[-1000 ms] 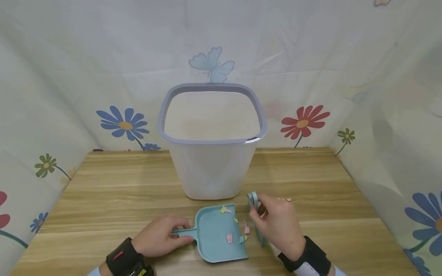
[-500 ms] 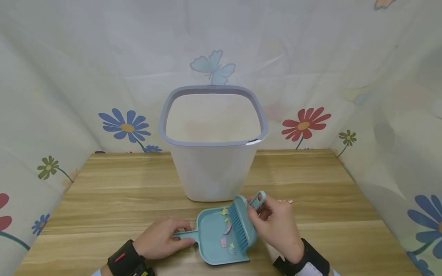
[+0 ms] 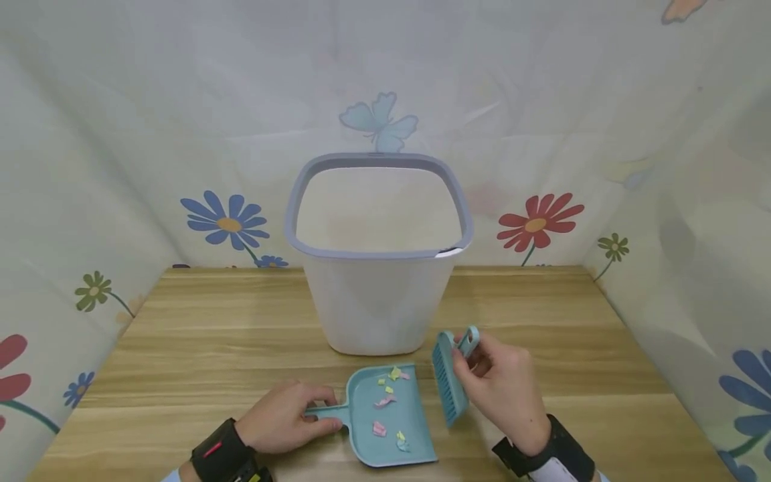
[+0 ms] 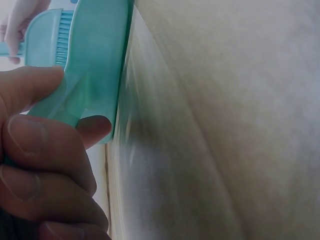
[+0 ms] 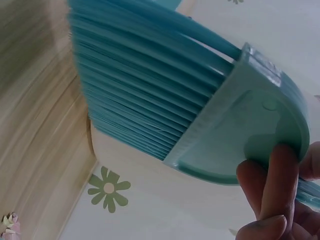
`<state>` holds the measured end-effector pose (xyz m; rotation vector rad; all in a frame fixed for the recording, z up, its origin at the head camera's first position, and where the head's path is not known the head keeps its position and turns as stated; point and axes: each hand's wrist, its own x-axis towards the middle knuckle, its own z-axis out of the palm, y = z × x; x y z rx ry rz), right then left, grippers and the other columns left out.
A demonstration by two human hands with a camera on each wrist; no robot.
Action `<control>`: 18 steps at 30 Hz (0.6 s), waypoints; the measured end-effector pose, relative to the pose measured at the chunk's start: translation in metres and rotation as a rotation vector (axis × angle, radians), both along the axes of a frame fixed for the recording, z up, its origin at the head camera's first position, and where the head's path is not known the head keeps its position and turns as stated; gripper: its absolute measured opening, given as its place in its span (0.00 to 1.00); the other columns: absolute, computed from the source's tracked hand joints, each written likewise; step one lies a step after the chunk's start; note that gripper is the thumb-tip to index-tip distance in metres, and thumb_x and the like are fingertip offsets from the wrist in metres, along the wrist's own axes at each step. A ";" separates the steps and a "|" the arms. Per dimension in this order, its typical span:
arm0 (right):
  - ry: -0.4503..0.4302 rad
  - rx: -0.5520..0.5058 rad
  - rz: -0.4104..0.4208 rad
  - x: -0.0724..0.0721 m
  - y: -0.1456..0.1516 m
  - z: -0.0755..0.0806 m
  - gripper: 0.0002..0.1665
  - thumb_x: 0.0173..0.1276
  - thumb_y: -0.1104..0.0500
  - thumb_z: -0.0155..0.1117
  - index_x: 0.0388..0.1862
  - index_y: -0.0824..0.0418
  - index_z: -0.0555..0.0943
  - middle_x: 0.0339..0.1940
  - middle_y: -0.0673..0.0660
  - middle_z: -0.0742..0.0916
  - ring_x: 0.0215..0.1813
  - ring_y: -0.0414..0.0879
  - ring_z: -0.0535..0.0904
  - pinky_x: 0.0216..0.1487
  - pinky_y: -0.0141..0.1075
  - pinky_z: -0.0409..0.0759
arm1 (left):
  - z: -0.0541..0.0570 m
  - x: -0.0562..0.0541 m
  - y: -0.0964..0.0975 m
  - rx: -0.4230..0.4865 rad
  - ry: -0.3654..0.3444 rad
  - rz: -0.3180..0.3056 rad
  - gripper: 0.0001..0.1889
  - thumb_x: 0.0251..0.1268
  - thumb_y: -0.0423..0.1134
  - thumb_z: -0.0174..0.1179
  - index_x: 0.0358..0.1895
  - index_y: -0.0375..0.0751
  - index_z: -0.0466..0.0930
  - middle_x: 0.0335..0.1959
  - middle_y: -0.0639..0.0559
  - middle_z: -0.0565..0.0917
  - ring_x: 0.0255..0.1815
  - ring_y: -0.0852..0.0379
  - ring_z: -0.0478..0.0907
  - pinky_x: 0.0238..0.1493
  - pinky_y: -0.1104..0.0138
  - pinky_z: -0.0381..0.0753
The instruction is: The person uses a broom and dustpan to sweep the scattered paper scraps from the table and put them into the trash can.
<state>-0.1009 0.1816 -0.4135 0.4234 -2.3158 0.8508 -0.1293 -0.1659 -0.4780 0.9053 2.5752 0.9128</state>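
On the table lies a teal dustpan (image 3: 385, 445), its mouth facing right. My left hand (image 3: 288, 416) grips its short handle, and the left wrist view shows the thumb and fingers around it. Several small paper scraps (image 3: 379, 428), pink, yellow and light blue, are scattered on the pan. Just right of the pan's lip, my right hand (image 3: 506, 385) holds a small teal hand brush (image 3: 448, 381) by its handle, bristles toward the pan and apart from it. In the right wrist view the fingers press against the base of the brush head (image 5: 245, 130).
Behind the dustpan stands a white bin (image 3: 373, 308) with a grey-blue rim. The wooden table (image 3: 229, 321) is enclosed by a white curtain (image 3: 241, 87) printed with flowers and a butterfly. In the right wrist view a pink scrap (image 5: 11, 227) shows at the lower left.
The brush swept left over the pan's lip, then drew back right and off it. Scraps from the table by the lip are now on the pan. My left hand kept its grip.
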 end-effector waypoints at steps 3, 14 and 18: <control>0.005 0.076 -0.018 -0.001 0.000 -0.005 0.10 0.56 0.68 0.78 0.33 0.59 0.86 0.19 0.45 0.84 0.20 0.25 0.71 0.21 0.21 0.70 | 0.000 0.001 0.001 0.004 -0.002 -0.002 0.10 0.67 0.63 0.66 0.38 0.66 0.85 0.24 0.71 0.78 0.23 0.73 0.67 0.24 0.73 0.63; -0.020 0.089 0.078 0.003 -0.013 -0.015 0.10 0.56 0.67 0.79 0.33 0.57 0.85 0.17 0.41 0.81 0.19 0.22 0.69 0.20 0.19 0.69 | -0.001 0.000 0.000 0.026 0.001 -0.005 0.10 0.68 0.62 0.66 0.39 0.65 0.85 0.23 0.71 0.77 0.20 0.73 0.67 0.23 0.73 0.64; -0.026 0.049 0.145 0.005 -0.018 -0.017 0.11 0.58 0.67 0.78 0.36 0.57 0.86 0.17 0.39 0.81 0.19 0.21 0.69 0.20 0.19 0.69 | -0.002 0.001 -0.001 0.030 -0.012 -0.007 0.10 0.68 0.63 0.65 0.39 0.65 0.85 0.22 0.70 0.77 0.19 0.73 0.67 0.21 0.73 0.64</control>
